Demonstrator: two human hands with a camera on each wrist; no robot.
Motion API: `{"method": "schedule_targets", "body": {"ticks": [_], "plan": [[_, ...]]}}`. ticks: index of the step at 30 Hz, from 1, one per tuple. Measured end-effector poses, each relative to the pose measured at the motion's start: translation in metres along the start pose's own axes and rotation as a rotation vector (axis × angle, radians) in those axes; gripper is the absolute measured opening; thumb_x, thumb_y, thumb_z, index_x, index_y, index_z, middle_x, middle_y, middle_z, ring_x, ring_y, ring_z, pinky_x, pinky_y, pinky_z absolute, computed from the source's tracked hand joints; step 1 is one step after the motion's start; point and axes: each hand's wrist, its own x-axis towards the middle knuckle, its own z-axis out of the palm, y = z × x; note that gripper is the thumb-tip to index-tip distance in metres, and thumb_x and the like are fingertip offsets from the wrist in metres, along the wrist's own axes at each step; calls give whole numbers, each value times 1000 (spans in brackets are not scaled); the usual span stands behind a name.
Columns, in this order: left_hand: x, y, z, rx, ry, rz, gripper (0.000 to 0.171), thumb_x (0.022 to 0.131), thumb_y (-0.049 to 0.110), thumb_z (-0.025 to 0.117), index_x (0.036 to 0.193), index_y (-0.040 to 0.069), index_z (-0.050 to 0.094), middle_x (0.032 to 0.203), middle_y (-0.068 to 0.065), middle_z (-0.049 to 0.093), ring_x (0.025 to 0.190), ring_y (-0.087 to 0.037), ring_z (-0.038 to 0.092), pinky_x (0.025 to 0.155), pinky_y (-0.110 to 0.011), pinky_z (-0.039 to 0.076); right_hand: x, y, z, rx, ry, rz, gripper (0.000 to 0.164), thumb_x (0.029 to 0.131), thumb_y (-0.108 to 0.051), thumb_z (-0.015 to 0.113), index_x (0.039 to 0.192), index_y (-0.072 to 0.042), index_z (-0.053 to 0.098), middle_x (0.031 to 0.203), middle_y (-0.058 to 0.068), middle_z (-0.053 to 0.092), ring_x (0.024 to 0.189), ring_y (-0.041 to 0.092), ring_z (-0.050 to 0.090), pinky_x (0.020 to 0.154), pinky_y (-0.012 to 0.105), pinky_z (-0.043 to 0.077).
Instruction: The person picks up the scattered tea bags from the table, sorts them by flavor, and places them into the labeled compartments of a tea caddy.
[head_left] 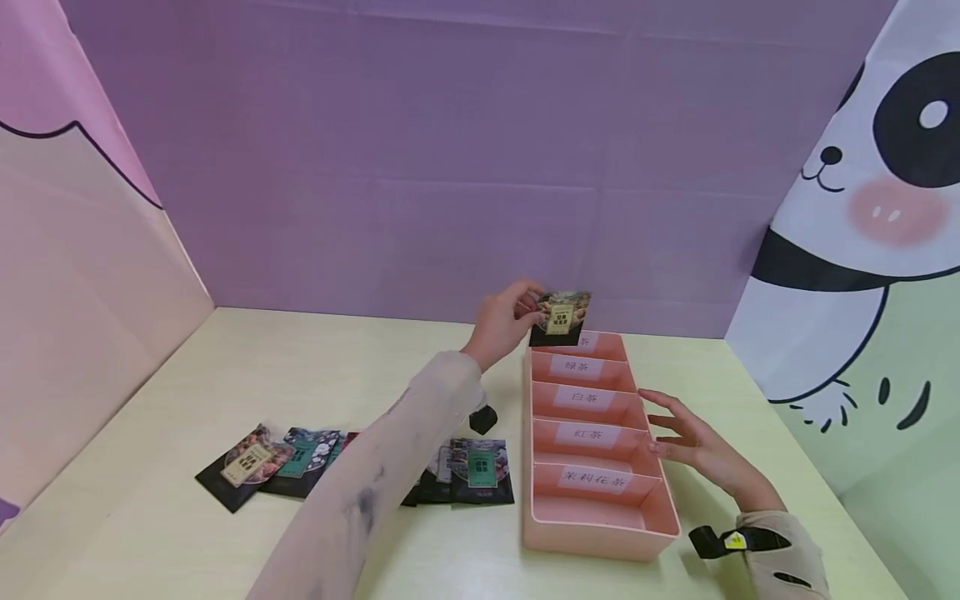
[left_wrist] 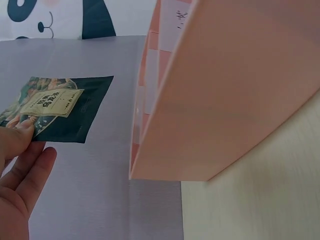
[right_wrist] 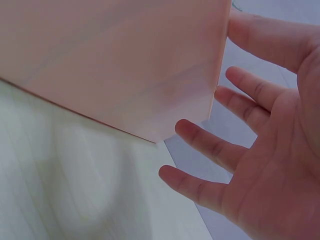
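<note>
Between thumb and fingers my left hand (head_left: 504,323) pinches a dark tea sachet (head_left: 561,318) with a pale yellow label. In the head view the sachet is above the far compartment of a pink divided box (head_left: 600,540), partly covering that compartment's label. The left wrist view shows the sachet (left_wrist: 65,110) tilted, apart from the box wall (left_wrist: 210,100). My right hand (head_left: 705,450) is at the box's right side, its fingers spread and thumb touching the rim. In the right wrist view the right hand (right_wrist: 270,150) holds nothing, with several fingers extended beside the box wall (right_wrist: 125,65).
Several sachets lie on the table left of the box, including one with a yellow label (head_left: 243,467) and one with a green label (head_left: 482,472); my left sleeve (head_left: 382,467) hides part of the row. A purple backdrop (head_left: 420,167) stands behind the table (head_left: 300,358).
</note>
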Motion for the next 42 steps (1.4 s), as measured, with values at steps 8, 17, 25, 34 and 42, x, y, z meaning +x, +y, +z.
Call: {"method": "schedule_targets", "body": {"ticks": [8, 17, 25, 34, 42], "plan": [[0, -12, 12, 56, -67, 39, 41, 95, -4, 63, 133, 10, 59, 108, -12, 64, 94, -25, 68, 81, -35, 55, 5, 1, 2, 6, -3, 2, 69, 96, -7, 62, 155, -6, 25, 153, 33, 26, 132, 60, 31, 93, 59, 48], [-4, -25, 21, 209, -75, 104, 40, 98, -3, 58, 135, 11, 61, 125, -8, 63, 105, -23, 61, 88, -36, 52, 6, 1, 3, 17, -14, 3, 70, 96, -7, 61, 155, -5, 24, 153, 33, 25, 132, 62, 30, 93, 62, 46], [-8, -29, 32, 222, -131, 183, 38, 99, -1, 58, 135, 10, 60, 118, -9, 60, 110, -24, 59, 93, -33, 51, 5, 2, 2, 14, -7, 20, 69, 97, -8, 60, 155, -6, 24, 152, 34, 27, 133, 61, 29, 94, 65, 45], [-16, -34, 28, 318, -148, 211, 23, 101, 11, 58, 121, 10, 70, 114, -5, 70, 104, -21, 67, 91, -34, 53, 5, 2, 0, -4, 2, 29, 70, 96, -9, 62, 155, -7, 24, 154, 31, 26, 134, 59, 29, 94, 65, 44], [-12, -39, 27, 549, -276, 289, 21, 97, 14, 65, 116, 11, 74, 115, -5, 71, 107, -21, 66, 94, -37, 51, 6, 4, -2, 4, 0, 15, 69, 96, -8, 61, 155, -8, 24, 153, 32, 28, 133, 60, 30, 93, 66, 44]]}}
